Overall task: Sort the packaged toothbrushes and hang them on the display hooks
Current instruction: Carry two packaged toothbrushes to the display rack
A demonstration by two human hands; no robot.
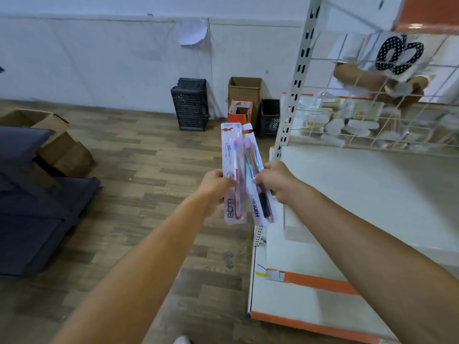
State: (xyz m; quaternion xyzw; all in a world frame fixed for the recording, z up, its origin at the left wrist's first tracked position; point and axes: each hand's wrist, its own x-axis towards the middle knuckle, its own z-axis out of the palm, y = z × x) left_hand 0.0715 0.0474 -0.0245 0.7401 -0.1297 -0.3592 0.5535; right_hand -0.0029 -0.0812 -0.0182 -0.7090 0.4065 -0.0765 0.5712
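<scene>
I hold two packaged toothbrushes upright in front of me, side by side. My left hand (215, 187) grips a white and pink pack marked BDM (233, 175) around its middle. My right hand (275, 180) grips a pack marked Hane (258, 202) with a dark-handled brush, its orange top tilted slightly right. The two packs touch or overlap along their inner edges. Behind them to the right stands the white wire display grid (387, 115) on a slotted upright post (296, 83). No hooks are clearly visible.
A white and orange shelf unit (347, 219) fills the right side. Another person (387, 68) stands behind the grid, with packaged goods (347, 120) piled there. Black crates (191, 105) and cardboard boxes (244, 95) line the far wall. Dark cushions (32, 207) and boxes (49, 135) lie at left on the wooden floor.
</scene>
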